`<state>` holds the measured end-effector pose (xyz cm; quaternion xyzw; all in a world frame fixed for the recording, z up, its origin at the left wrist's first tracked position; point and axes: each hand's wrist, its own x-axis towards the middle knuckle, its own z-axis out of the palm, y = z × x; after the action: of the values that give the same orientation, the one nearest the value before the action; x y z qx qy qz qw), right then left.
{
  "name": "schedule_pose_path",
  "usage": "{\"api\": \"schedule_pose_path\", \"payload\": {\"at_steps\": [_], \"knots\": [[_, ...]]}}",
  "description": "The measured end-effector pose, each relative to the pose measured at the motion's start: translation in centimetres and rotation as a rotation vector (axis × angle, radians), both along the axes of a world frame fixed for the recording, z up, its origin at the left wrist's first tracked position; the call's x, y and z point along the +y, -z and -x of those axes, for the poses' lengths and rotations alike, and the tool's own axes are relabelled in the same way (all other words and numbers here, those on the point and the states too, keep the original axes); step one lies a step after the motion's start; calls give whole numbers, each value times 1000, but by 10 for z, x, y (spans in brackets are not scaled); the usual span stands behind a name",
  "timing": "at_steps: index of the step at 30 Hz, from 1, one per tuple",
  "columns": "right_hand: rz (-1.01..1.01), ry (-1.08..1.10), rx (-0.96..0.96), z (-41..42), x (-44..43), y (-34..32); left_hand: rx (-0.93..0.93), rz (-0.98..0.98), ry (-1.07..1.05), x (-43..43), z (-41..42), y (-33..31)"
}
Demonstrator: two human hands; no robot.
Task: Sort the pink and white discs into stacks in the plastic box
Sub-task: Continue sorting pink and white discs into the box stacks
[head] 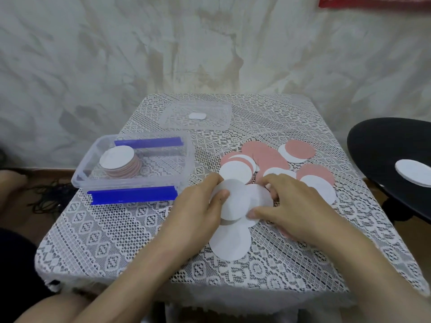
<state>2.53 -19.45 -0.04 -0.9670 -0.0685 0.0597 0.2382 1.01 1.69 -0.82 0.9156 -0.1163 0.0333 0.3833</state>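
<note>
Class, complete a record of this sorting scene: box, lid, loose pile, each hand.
box: clear plastic box with blue clips, holding one disc stack, white on top
lid: clear plastic lid, flat beyond box
loose pile: pink and white round discs overlapping on lace tablecloth
left hand: pinches overlapping white discs
right hand: grips the same discs

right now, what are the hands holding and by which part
A loose bunch of overlapping white discs: the left hand pinches the bunch at its left edge, and the right hand grips its right edge, thumb on top.
</note>
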Motion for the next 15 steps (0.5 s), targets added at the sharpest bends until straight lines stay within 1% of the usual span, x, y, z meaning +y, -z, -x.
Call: {"api": "schedule_pose_path", "payload": {"at_steps": [4,6,9,12,13,15], "knots": [[-144,40,-59,-7,-1,4,-3,29,-2,-1,-2,0],[-225,35,-49,-10,-6,4,-1,35,-4,-2,-3,0],[-240,13,-56,-12,-11,6,-3,32,6,-3,-3,1],[-251,46,-137,-15,-14,10,7,44,-3,-4,-2,3],[-289,65,-158,-15,-15,11,13,51,-8,-4,-2,3],[-447,84,-164,-15,-15,8,18,67,-24,-4,-1,4]]}}
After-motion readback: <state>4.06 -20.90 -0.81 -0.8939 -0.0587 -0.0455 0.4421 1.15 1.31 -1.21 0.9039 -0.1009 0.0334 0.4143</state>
